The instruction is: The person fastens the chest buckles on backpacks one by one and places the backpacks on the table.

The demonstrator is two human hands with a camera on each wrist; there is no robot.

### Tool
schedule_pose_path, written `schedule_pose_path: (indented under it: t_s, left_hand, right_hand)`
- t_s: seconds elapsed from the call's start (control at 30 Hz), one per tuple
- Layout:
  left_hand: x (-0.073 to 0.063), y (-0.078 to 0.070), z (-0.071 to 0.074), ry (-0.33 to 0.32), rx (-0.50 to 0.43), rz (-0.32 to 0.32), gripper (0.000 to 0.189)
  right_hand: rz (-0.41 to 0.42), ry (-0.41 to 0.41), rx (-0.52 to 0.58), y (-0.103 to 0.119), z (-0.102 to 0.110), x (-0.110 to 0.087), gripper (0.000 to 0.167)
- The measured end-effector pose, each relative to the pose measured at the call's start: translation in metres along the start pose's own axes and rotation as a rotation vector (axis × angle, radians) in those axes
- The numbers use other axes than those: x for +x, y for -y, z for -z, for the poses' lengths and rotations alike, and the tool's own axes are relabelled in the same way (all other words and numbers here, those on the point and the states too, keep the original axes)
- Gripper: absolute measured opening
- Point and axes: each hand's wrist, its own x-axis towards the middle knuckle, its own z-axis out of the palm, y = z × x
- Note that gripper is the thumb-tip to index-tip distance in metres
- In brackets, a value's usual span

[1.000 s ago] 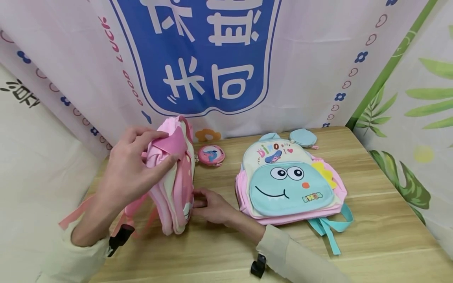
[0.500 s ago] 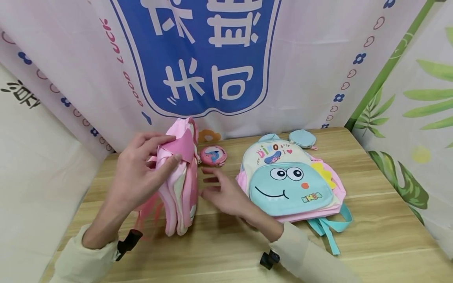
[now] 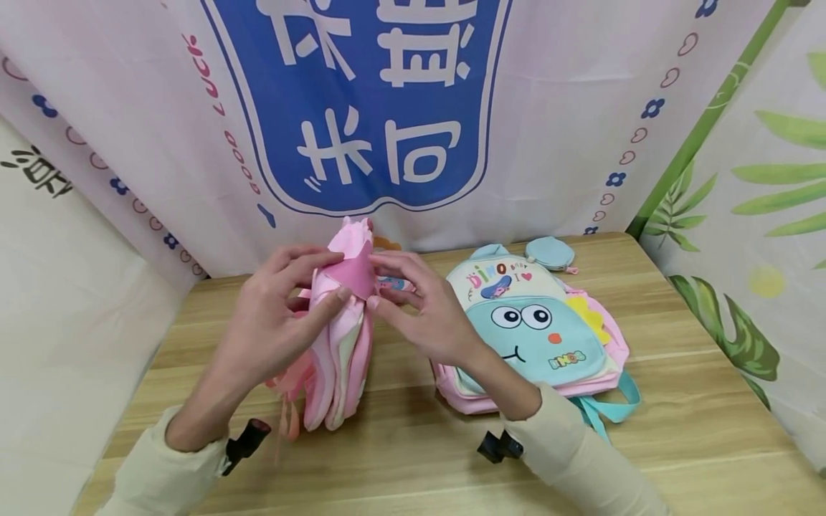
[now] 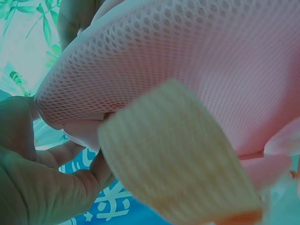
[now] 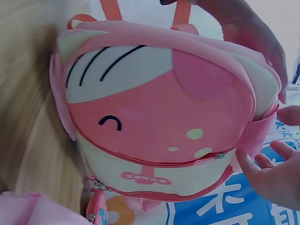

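Observation:
A pink and cream child's backpack (image 3: 338, 373) stands on its side on the wooden table. In the right wrist view, its shark-printed front (image 5: 159, 112) faces the camera. My left hand (image 3: 274, 308) holds the raised side from the left, thumb and fingers round it. My right hand (image 3: 429, 308) has thumb and bent fingers at the right edge of the darker pink side flap (image 3: 351, 274). The left wrist view shows the mesh back (image 4: 168, 65) and a strap (image 4: 178, 154). A round pink coin purse (image 3: 390, 283) hangs behind, partly hidden by my right hand.
A blue, cream and pink dinosaur backpack (image 3: 532, 330) lies front-up to the right, partly covered by my right forearm. Its round blue coin purse (image 3: 550, 253) lies behind it. A printed curtain (image 3: 548, 143) closes off the table's (image 3: 697, 401) far side.
My right hand has risen from the backpack's lower front to the side flap on top. The pink backpack, held by my left hand, has shifted right and turned slightly.

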Motion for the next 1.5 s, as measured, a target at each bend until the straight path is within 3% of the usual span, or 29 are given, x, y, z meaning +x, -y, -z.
schedule_pose_path:
  t_s: [0.77,1.0,1.27,1.5]
  left_hand:
    - [0.0,0.001,-0.008,0.135,-0.05,-0.063,0.065]
    - [-0.007,0.004,-0.001,0.124,-0.092,-0.021,0.065]
    - [-0.021,0.021,0.012,0.085,-0.087,0.034,0.064]
    - [-0.034,0.047,0.014,0.047,-0.13,0.084,0.06]
  right_hand:
    - [-0.107,-0.017,-0.075,0.0,0.02,-0.01,0.056]
    - [-0.122,-0.044,-0.127,-0.003,0.028,-0.013,0.056]
    - [-0.143,-0.074,-0.151,-0.004,0.039,-0.019,0.057]
    - [-0.229,-0.099,-0.186,-0.005,0.048,-0.023,0.063]
